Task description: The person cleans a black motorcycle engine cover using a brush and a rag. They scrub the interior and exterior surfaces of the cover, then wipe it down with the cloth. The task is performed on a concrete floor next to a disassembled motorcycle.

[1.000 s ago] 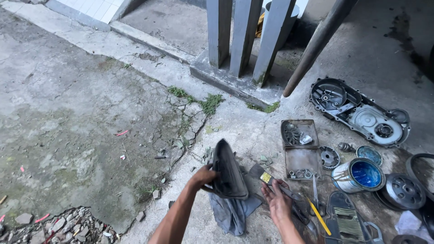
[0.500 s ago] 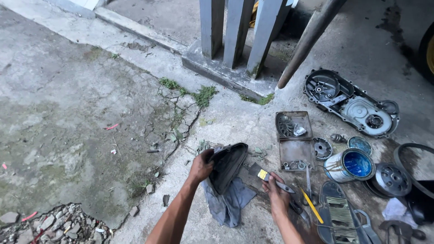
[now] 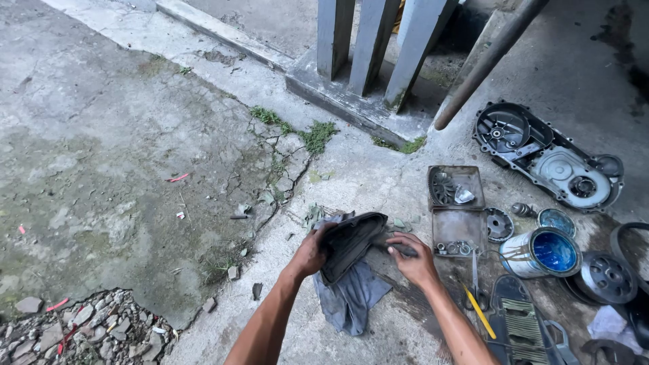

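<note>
My left hand [image 3: 309,255] grips the left end of a black plastic cover part [image 3: 351,242], holding it just above the concrete ground. A grey-blue rag [image 3: 349,297] hangs below the part and under my left hand. My right hand [image 3: 414,260] closes on the part's right end, fingers wrapped around its narrow tip. Both forearms reach in from the bottom edge.
To the right lie a metal tray [image 3: 457,209] with small parts, a blue-lined tin can [image 3: 542,253], a large engine case cover [image 3: 547,157], a pulley [image 3: 606,277], a yellow-handled screwdriver [image 3: 478,309] and a ribbed black cover [image 3: 520,326]. Grey posts [image 3: 368,44] stand beyond; rubble [image 3: 88,331] lies lower left.
My right hand has come off the ground tools and taken hold of the black part's right end. The part has turned flatter, and the view has shifted closer and slightly left.
</note>
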